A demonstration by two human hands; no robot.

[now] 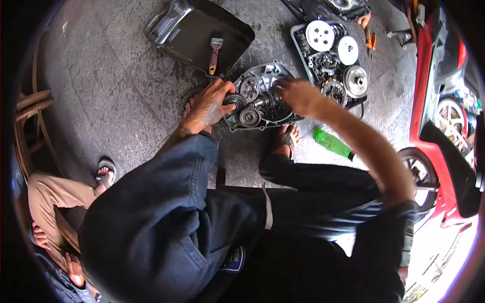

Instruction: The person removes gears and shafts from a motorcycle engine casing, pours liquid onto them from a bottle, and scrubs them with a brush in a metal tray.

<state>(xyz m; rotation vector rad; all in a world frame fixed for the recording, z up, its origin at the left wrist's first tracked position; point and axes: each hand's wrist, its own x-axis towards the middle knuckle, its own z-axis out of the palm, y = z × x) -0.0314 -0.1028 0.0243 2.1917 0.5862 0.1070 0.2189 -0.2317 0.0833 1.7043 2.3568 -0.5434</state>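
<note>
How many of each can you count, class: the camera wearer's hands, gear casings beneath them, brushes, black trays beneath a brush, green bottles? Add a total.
Wearer's hands (left hand, right hand): 2
Gear casing: 1
Brush: 1
Black tray: 1
Green bottle: 1
Total: 6

**Both your hands low and bent at upper centre**

Your left hand [209,103] sits just left of centre in the upper half of the frame, back upward, fingers [222,87] bent and thumb [228,108] set apart from them. Your left wrist [191,125] points up and right; most of that arm is hidden. Your right forearm [358,129] runs bare from the right side, up and leftward, to your right hand [298,97] at upper centre. That hand is back-up, its fingers curled downward and blurred, their grip unclear. Your hands are apart.
</note>
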